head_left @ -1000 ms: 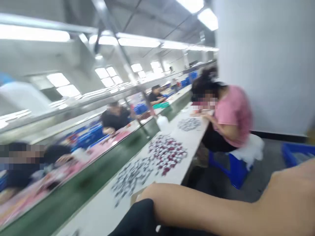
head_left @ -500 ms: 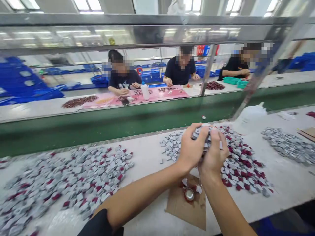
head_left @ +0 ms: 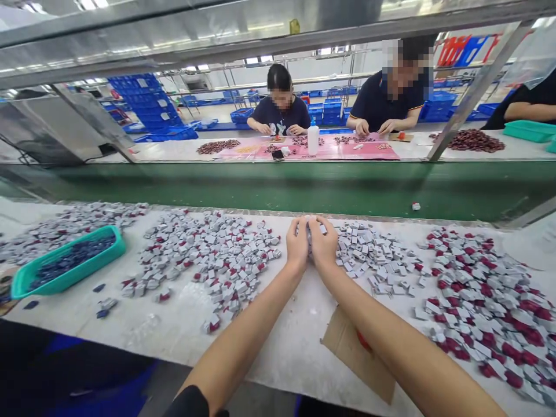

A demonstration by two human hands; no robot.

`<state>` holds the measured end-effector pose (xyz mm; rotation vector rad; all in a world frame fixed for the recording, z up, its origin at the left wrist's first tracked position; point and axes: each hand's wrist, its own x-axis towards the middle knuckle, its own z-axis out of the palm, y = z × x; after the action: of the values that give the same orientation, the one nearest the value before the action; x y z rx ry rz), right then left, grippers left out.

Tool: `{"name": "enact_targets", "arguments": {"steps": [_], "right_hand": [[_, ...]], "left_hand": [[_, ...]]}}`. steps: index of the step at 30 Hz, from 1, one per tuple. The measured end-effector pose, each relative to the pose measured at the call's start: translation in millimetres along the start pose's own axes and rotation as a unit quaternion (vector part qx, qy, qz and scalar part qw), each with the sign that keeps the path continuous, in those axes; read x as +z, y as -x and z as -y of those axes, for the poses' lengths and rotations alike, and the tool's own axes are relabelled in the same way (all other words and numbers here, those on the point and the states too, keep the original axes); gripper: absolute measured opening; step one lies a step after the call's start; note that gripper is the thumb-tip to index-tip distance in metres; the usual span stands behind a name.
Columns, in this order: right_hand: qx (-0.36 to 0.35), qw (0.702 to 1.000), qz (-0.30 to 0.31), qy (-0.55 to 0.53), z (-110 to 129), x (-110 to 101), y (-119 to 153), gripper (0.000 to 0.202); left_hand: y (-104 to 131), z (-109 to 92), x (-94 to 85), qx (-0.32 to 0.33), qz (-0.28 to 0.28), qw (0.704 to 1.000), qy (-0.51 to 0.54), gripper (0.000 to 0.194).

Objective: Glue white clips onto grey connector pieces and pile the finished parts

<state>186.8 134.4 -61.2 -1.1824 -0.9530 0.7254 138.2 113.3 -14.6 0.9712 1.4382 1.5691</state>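
Note:
My left hand (head_left: pixel 297 242) and my right hand (head_left: pixel 325 240) are cupped together over the table, fingers curled round a clump of small grey-white pieces (head_left: pixel 309 236). Most of the clump is hidden by my palms and fingers. Just right of my right hand lies a pile of similar grey-white block-like pieces (head_left: pixel 373 252). To the left of my left hand spreads a heap of grey-white and dark red pieces (head_left: pixel 217 249). Under my right forearm is a piece of brown cardboard (head_left: pixel 347 341), with a bit of something red on it partly covered by the arm.
Another grey-and-red heap (head_left: pixel 486 301) lies at the right. A green tray (head_left: pixel 117 246) with dark blue pieces sits at the left. Beyond the table runs a green belt (head_left: pixel 243 185). Co-workers sit across it, near a white bottle (head_left: pixel 313 139) on a pink sheet (head_left: pixel 269 152).
Both hands, still cupped round the pieces, have moved left, from over the right-hand heap to between the piles. The camera view has turned left, bringing the green tray into sight.

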Motion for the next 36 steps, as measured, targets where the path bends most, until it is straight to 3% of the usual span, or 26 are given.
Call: {"name": "enact_targets", "arguments": {"steps": [10,18,24,31,36], "right_hand": [[-0.076,0.989,0.06,0.114,0.6,-13.2,-13.8,0.03],[-0.077,0.977,0.122,0.154,32.0,-39.9,-12.3,0.009],[-0.068,0.964,0.182,0.178,57.6,-57.1,-8.1,0.042],[-0.064,0.945,0.25,0.199,82.7,-74.5,-11.3,0.062],[-0.059,0.948,0.244,0.195,101.4,-101.7,-24.2,0.063]], "left_hand": [[-7.9,2.1,-8.1,0.076,0.062,0.99,-0.106,0.017],[-16.3,-4.3,-16.6,0.109,0.127,0.958,-0.23,0.03],[-17.8,-5.7,-16.3,0.125,0.107,0.938,-0.307,0.028],[-19.4,-21.2,3.2,0.152,0.106,0.922,-0.34,0.033],[-28.7,-43.3,36.3,0.168,0.122,0.902,-0.379,0.037]]}}
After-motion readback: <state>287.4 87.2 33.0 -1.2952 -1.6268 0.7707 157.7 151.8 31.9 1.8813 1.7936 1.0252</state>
